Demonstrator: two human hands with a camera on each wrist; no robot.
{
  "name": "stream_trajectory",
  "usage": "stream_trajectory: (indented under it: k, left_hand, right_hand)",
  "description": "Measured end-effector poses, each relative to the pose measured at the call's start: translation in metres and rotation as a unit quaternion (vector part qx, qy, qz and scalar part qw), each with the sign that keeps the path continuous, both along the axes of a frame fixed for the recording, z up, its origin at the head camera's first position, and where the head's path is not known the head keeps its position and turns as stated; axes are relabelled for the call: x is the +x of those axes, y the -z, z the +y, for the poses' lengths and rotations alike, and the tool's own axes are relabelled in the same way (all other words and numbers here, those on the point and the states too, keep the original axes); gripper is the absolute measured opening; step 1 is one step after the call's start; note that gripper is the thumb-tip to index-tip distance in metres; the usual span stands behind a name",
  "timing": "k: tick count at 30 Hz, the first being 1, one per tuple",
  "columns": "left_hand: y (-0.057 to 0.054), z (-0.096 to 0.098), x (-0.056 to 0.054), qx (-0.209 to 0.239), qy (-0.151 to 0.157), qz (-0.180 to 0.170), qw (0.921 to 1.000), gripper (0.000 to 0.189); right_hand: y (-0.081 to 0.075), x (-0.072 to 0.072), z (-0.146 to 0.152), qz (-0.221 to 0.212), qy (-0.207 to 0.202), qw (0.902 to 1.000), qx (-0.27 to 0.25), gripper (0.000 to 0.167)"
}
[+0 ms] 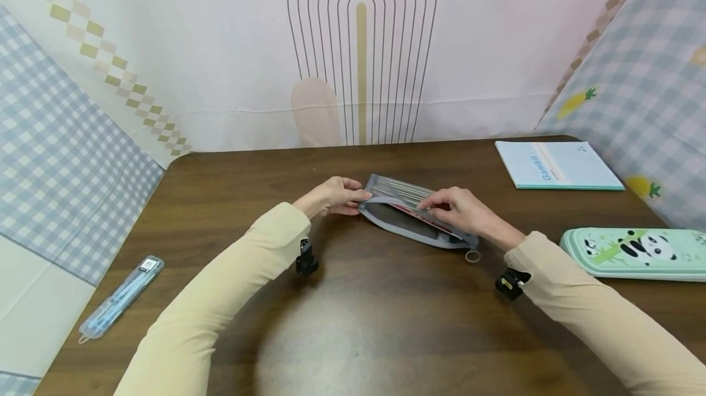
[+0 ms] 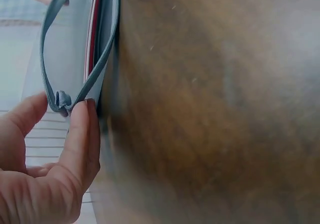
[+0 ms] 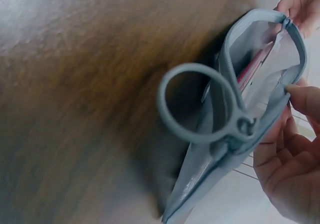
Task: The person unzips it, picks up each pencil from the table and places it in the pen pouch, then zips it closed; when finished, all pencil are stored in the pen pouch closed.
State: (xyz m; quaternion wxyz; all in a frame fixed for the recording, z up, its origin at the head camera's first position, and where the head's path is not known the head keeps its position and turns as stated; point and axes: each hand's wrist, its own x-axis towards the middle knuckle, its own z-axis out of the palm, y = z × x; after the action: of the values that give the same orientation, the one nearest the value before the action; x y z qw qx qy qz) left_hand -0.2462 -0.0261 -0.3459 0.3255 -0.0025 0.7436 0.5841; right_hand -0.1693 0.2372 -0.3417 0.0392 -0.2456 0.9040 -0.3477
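A grey see-through zip pouch (image 1: 394, 232) lies at the middle of the table with its mouth gaping toward me. At its left end, my left hand (image 1: 331, 195) pinches the corner between thumb and fingers. My right hand (image 1: 462, 211) grips the far edge of the mouth near the right end, thumb on the inner side in the right wrist view. Inside the pouch shows a flat thing with a red edge (image 2: 92, 39), mostly hidden by the pouch wall. From the zip's right end hangs a large grey ring (image 3: 163, 103).
A blue-and-white Gambit notebook (image 1: 562, 166) lies at the back right. Before it sits a green pencil case (image 1: 634, 255) with pandas. At the left edge is a slim clear blue case (image 1: 122, 297). Cloths hang behind and beside the wooden table (image 1: 353, 322).
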Motion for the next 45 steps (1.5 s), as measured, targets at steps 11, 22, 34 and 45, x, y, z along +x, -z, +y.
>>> stream_trajectory:
  k: [11, 22, 34, 45]
  left_hand:
    - [0.004, -0.005, 0.015, 0.039, -0.063, 0.015, 0.9971, 0.055]
    - [0.014, -0.026, 0.025, 0.054, -0.103, 0.058, 0.9915, 0.059]
    - [0.021, -0.042, 0.028, 0.073, -0.124, 0.041, 0.9887, 0.058]
    - [0.020, -0.052, 0.026, 0.070, -0.120, 0.043, 0.9893, 0.060]
  right_hand:
    - [0.000, 0.004, 0.015, -0.034, 0.073, 0.9967, 0.008, 0.022]
    - [0.006, 0.005, 0.031, -0.196, 0.163, 0.9647, -0.067, 0.035]
    - [0.009, -0.004, 0.026, -0.351, 0.183, 0.8912, -0.221, 0.059]
    - [0.008, -0.009, 0.016, -0.394, 0.189, 0.8581, -0.270, 0.048]
